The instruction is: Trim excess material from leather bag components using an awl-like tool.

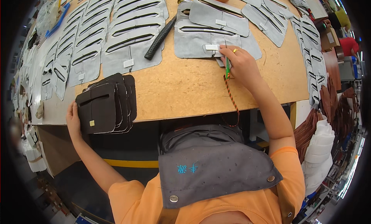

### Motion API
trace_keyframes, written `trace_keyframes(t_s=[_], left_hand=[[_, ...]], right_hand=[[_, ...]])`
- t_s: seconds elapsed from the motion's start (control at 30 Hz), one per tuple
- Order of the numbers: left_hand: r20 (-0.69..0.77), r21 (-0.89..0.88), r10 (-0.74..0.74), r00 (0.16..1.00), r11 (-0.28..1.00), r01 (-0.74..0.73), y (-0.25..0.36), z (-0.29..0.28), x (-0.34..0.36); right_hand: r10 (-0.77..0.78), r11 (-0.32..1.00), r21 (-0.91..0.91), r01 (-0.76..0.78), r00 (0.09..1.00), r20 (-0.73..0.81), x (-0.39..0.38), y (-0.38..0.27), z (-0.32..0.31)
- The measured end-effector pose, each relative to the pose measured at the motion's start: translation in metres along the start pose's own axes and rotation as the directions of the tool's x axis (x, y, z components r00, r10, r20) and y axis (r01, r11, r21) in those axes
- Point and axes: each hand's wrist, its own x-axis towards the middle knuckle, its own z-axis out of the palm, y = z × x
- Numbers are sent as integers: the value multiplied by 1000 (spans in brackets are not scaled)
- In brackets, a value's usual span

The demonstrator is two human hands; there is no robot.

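My left hand (72, 117) grips the left edge of a stack of dark panels (96, 108), each with a slot and the top one with a small pale yellow tag. The stack overhangs the table's front edge, and some of my fingers are hidden behind it. In my right hand (239, 63) is a slim pointed tool with a green handle (227, 68), a braided orange and green cord (233, 100) hanging from it. My right fingertips are at a grey slotted panel (189, 46), beside its white tag (211, 47). Another grey panel (214, 19) overlaps it.
Rows of grey slotted panels (133, 46) cover the table's (174, 88) left and far side. A black-handled tool (160, 40) lies between them and the panels by my right hand. More panels (270, 23) are at right. Brown strips (309, 125) hang beyond the table's right end.
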Motion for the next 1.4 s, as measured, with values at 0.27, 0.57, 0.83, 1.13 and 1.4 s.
trace_keyframes(t_s=[0.27,0.57,0.83,1.13,1.4], left_hand=[[-305,189,485,820,874,-447,115,22,-53],[260,-125,774,578,620,-774,213,173,-114],[519,-160,793,320,457,-875,208,221,-161],[562,-111,727,395,540,-835,212,217,-174],[570,-224,797,199,384,-896,216,223,-160]], right_hand=[[-161,976,85,202,925,-345,11,-38,-22],[-141,849,525,64,984,109,-56,-104,-8],[176,792,577,-199,980,97,-53,-60,-39],[364,261,754,-603,785,502,-47,-58,-21],[350,258,707,-658,746,566,-33,-53,-18]])
